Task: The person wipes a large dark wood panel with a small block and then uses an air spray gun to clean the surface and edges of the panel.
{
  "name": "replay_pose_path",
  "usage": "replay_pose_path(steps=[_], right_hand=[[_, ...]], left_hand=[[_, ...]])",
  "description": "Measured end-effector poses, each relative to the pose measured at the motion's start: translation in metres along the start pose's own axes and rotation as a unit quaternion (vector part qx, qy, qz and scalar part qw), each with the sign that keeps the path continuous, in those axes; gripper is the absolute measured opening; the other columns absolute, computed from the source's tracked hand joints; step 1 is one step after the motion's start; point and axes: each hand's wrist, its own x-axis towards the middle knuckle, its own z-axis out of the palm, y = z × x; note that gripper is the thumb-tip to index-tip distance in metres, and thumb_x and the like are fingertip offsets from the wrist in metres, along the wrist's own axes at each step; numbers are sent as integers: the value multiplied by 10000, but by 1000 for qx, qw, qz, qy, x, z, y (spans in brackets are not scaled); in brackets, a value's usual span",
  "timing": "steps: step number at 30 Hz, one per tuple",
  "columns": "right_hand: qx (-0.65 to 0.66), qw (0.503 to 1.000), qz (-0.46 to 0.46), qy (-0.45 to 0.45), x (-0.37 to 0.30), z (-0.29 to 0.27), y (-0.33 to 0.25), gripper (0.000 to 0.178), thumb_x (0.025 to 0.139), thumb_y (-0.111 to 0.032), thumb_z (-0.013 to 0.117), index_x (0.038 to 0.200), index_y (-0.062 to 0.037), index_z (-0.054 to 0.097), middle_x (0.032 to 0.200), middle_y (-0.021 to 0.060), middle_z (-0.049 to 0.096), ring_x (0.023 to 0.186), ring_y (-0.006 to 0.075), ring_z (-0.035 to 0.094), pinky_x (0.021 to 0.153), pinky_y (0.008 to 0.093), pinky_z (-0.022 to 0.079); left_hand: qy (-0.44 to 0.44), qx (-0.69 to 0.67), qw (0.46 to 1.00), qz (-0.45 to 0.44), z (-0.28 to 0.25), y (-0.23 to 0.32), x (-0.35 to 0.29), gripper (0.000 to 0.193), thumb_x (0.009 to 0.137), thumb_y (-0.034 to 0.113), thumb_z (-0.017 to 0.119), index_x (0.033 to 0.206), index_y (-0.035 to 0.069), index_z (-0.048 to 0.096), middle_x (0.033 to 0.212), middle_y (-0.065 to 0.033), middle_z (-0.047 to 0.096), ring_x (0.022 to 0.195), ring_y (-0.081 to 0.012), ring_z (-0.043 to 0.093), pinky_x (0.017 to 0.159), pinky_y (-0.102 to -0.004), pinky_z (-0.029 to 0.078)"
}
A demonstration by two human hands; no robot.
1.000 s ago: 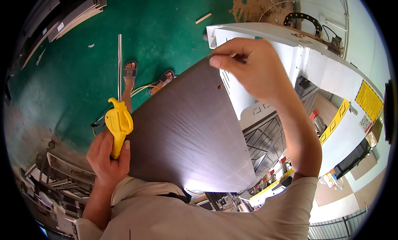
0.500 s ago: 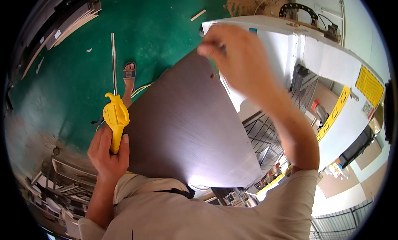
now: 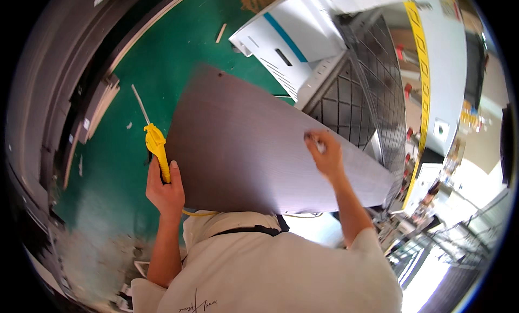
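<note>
The dark brown panel [image 3: 254,145] lies in front of the person's waist, above the green floor [image 3: 162,59]; its far corner, near a small hole [image 3: 220,74], is blurred. The left hand [image 3: 166,193] is closed around the handle of the yellow blow gun [image 3: 157,145], just beside the left edge of the panel. The palm hides the lower handle, and the metal tube [image 3: 140,104] points away from the body. The right hand [image 3: 327,155] is over the panel with curled fingers. Something small and dark shows at its fingertips, but I cannot tell if it is pinched there, nor whether this hand touches the panel. The panel covers part of the black grid [image 3: 338,105] beside the white machine [image 3: 292,37].
</note>
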Motion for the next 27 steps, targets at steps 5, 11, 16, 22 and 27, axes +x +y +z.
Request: replay_pose_path(steps=[5,11,16,22,27], right_hand=[[10,995,59,80,-160,-8,47,113,877,-44,757,988,-42,734,950,104,730,880,276,716,783,382,567],[-176,951,-60,246,-224,-146,118,182,763,13,750,919,-65,696,981,97,710,912,319,691,786,438,567],[-304,704,-97,634,-216,-377,218,147,816,17,741,935,-36,674,974,128,695,924,364,651,833,446,523],[-295,637,-48,711,-141,-568,357,109,862,-133,753,918,-64,690,1016,107,674,1052,352,605,927,457,497],[-289,663,-70,687,-31,-627,415,82,860,-167,722,915,-107,724,1067,76,693,1093,329,622,903,485,508]], left_hand=[[-11,-19,1000,-17,-4,-2,0,525,1020,247,711,1400,-94,587,1288,-240,694,1126,-340,690,979,-392,531],[-8,41,999,10,-6,-28,-12,638,1036,303,694,1506,-79,495,1458,-262,591,1312,-375,593,1137,-415,457],[92,125,982,104,4,16,-47,524,1032,333,686,1342,-84,612,1240,-259,688,1110,-347,693,973,-417,552],[-228,302,922,-86,12,145,-144,598,996,414,702,1442,29,595,1392,-299,623,1223,-434,651,1048,-490,503],[-71,78,992,70,43,147,-252,293,1032,263,694,967,-19,650,727,-66,660,643,-170,637,600,-343,494]])
